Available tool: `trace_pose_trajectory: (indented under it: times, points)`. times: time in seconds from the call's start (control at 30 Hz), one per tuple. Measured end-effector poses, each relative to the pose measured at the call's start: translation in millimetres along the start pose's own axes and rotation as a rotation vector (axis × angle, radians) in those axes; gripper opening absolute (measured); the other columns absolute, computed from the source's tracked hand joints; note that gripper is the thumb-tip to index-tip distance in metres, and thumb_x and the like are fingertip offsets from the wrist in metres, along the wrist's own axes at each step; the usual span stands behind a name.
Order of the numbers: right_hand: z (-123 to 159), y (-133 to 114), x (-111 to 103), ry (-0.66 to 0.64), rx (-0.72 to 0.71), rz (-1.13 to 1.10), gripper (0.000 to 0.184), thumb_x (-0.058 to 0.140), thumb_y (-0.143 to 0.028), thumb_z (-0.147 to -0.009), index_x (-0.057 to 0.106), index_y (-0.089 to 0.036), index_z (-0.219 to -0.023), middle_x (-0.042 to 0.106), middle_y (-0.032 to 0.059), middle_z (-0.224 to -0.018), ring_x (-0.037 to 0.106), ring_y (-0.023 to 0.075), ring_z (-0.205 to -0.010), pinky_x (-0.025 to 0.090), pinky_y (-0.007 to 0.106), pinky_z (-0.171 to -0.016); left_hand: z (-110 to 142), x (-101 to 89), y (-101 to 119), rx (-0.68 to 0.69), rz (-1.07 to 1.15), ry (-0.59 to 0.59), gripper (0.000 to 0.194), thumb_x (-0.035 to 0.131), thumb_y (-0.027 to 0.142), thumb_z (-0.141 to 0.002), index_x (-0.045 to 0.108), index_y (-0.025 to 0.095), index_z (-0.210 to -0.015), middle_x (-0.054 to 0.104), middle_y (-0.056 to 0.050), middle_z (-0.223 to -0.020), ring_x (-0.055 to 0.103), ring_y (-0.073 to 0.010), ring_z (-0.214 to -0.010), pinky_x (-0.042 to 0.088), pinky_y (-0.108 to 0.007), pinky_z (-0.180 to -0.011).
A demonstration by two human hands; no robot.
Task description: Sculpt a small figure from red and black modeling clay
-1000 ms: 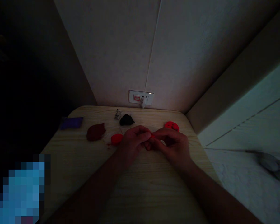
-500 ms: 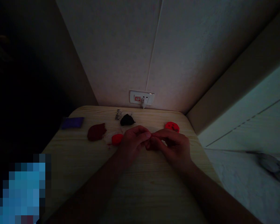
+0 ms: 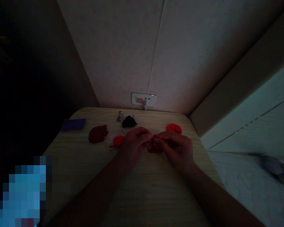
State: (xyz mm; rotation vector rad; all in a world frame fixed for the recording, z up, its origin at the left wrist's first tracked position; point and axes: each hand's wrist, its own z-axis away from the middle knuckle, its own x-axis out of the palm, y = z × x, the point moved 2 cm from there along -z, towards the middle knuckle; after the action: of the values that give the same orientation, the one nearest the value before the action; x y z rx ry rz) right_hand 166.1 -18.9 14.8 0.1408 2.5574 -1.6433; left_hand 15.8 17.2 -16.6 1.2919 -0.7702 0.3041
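My left hand (image 3: 134,143) and my right hand (image 3: 175,147) meet over the middle of a pale wooden table (image 3: 142,189). Both pinch a small red piece (image 3: 153,137) between their fingertips; it looks like soft clay. A bright red lump (image 3: 118,141) lies just left of my left hand. A flat red disc with dark dots (image 3: 174,128) sits beyond my right hand. The light is dim and the pinched piece is mostly hidden by my fingers.
A dark red lump (image 3: 97,133), a black lump (image 3: 129,121) beside a small wrapper (image 3: 120,116), and a purple block (image 3: 73,124) lie on the far half of the table. A wall socket (image 3: 143,98) sits behind. A bed (image 3: 251,176) borders the right side.
My fingertips have shifted slightly around the small red piece; less of it shows than a second ago. Everything on the table stays put.
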Motion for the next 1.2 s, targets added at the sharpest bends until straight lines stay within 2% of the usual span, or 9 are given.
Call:
trace_pose_trajectory:
  times: [0.13,0.33,0.47,0.57,0.8,0.9,1.07,1.2]
  points:
    - [-0.2,0.4,-0.2,0.01,0.019,-0.005,0.005,0.08,-0.023,-0.088,0.082,-0.024,-0.092,0.08,0.0032,-0.08,0.076,0.0161,-0.061,0.065,0.025,-0.055,0.4,-0.7,0.0,0.007,0.014,0.004,0.018,0.086,0.023,-0.07,0.071,0.015,-0.073,0.067,0.0,-0.064,0.059,-0.0108,-0.057,0.049,-0.024,-0.057]
    - [-1.1,3.6,-4.4,0.088,-0.054,0.077,0.012,0.081,-0.018,-0.085,0.082,-0.025,-0.095,0.078,0.0025,-0.081,0.072,0.0143,-0.067,0.061,0.025,-0.061,0.2,0.0,2.8,0.007,0.048,0.036,0.021,0.089,0.023,-0.067,0.071,0.014,-0.071,0.064,0.002,-0.06,0.056,-0.0098,-0.054,0.048,-0.024,-0.055]
    - [-1.7,6.7,-1.8,0.027,-0.043,-0.013,0.021,0.085,-0.018,-0.082,0.082,-0.026,-0.101,0.077,0.0039,-0.087,0.074,0.0161,-0.072,0.062,0.026,-0.061,-0.4,1.3,1.8,-0.006,0.059,0.018,0.022,0.091,0.026,-0.068,0.073,0.014,-0.072,0.067,0.0,-0.064,0.057,-0.01,-0.056,0.048,-0.024,-0.055]
    - [-2.3,5.2,1.0,-0.006,-0.016,-0.053,0.018,0.083,-0.019,-0.084,0.082,-0.027,-0.1,0.076,0.0036,-0.087,0.074,0.0156,-0.071,0.062,0.025,-0.059,-0.6,1.8,0.0,-0.018,0.052,-0.005,0.024,0.09,0.031,-0.07,0.074,0.013,-0.072,0.067,-0.001,-0.064,0.057,-0.0105,-0.056,0.048,-0.024,-0.055]
    - [-5.7,1.2,0.6,0.084,0.123,-0.124,0.004,0.084,-0.024,-0.084,0.081,-0.024,-0.087,0.076,0.0012,-0.079,0.072,0.0135,-0.064,0.061,0.022,-0.055,0.1,2.5,1.3,-0.037,0.065,-0.002,0.031,0.088,0.04,-0.072,0.075,0.013,-0.073,0.067,-0.002,-0.064,0.057,-0.0115,-0.054,0.048,-0.025,-0.053]
    - [-6.6,6.8,-2.4,0.108,0.211,-0.189,0.008,0.085,-0.028,-0.083,0.081,-0.022,-0.085,0.076,0.0019,-0.074,0.07,0.0132,-0.061,0.059,0.022,-0.054,0.9,1.6,3.8,-0.044,0.103,0.016,0.033,0.083,0.043,-0.074,0.075,0.011,-0.074,0.066,-0.003,-0.063,0.057,-0.0129,-0.053,0.049,-0.027,-0.053]
    - [-8.1,15.4,-5.3,0.077,0.325,-0.401,0.016,0.088,-0.033,-0.08,0.078,-0.021,-0.082,0.077,0.0021,-0.072,0.065,0.0119,-0.052,0.055,0.022,-0.048,1.3,0.6,6.7,-0.055,0.159,0.043,0.029,0.08,0.039,-0.071,0.074,0.011,-0.071,0.066,-0.004,-0.063,0.058,-0.0133,-0.054,0.05,-0.028,-0.053]
    - [-9.8,16.2,-5.2,0.075,0.353,-0.446,0.019,0.091,-0.034,-0.075,0.078,-0.02,-0.076,0.075,0.001,-0.07,0.062,0.0105,-0.05,0.053,0.021,-0.048,0.6,1.4,5.0,-0.017,0.081,0.046,0.029,0.082,0.039,-0.071,0.073,0.012,-0.07,0.065,-0.002,-0.061,0.057,-0.0123,-0.053,0.048,-0.027,-0.053]
